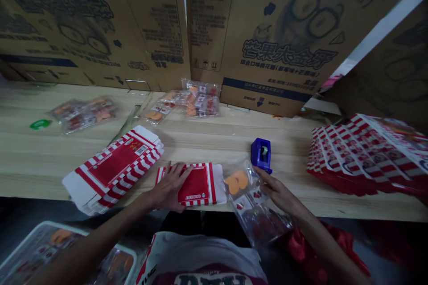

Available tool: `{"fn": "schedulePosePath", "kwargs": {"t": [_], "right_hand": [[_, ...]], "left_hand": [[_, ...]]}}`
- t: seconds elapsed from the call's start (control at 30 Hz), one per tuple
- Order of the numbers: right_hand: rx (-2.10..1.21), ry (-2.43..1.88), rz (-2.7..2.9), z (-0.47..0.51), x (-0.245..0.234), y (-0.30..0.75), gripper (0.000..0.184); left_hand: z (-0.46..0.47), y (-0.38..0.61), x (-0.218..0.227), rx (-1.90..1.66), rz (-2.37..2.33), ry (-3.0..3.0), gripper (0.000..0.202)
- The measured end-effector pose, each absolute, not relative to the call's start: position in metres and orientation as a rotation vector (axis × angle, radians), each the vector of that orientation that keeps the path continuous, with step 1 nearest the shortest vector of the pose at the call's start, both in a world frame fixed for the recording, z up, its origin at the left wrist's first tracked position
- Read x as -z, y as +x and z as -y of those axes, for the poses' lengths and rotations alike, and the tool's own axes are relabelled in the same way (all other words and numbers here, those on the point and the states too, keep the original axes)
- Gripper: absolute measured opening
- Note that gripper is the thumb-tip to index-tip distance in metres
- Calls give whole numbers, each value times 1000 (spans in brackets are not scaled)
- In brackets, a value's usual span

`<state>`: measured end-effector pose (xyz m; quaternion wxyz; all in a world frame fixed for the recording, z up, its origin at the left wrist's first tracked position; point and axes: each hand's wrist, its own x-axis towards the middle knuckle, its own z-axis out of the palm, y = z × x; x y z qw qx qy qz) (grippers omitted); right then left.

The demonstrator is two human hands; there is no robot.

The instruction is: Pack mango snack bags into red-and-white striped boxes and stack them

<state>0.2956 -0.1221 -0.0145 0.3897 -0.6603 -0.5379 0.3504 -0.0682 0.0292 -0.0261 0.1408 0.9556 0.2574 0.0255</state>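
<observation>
My left hand [172, 187] grips a flat red-and-white striped carton [199, 184] across its left part, with the carton lying at the table's front edge. Its white end flap points right. Between the fingers of my right hand [276, 189] is a clear plastic packet [245, 193] with orange round pieces at its top and darker pieces lower down. The packet's upper end lies beside the carton's flap, and its lower end hangs past the table edge. Just behind my right hand stands a blue tape dispenser [261, 155].
A stack of flat striped cartons [125, 164] lies left, and a bigger pile [364, 156] right. Clear packets [197, 98] and more packets [87, 113] lie farther back, near a green ring [40, 124]. Large cardboard boxes [214, 22] line the back. A white bin [132, 254] holds packets below.
</observation>
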Motion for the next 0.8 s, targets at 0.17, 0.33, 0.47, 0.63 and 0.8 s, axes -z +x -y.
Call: {"fn": "schedulePosePath", "kwargs": {"t": [0.17, 0.33, 0.47, 0.63, 0.8], "right_hand": [[-977, -1630, 1627, 90, -4, 279, 53], [-1064, -1580, 2230, 55, -21, 249, 60], [-959, -1691, 2475, 32, -24, 227, 54], [-822, -1705, 2543, 23, -12, 208, 51], [-918, -1600, 2249, 20, 21, 201, 35]], "left_hand": [[-25, -83, 22, -214, -848, 2829, 109], [-19, -80, 20, -207, -875, 2880, 106], [-18, -81, 26, -218, -915, 2901, 106], [-23, -82, 31, -173, -911, 2869, 108], [-26, -83, 33, -53, -901, 2752, 113]]}}
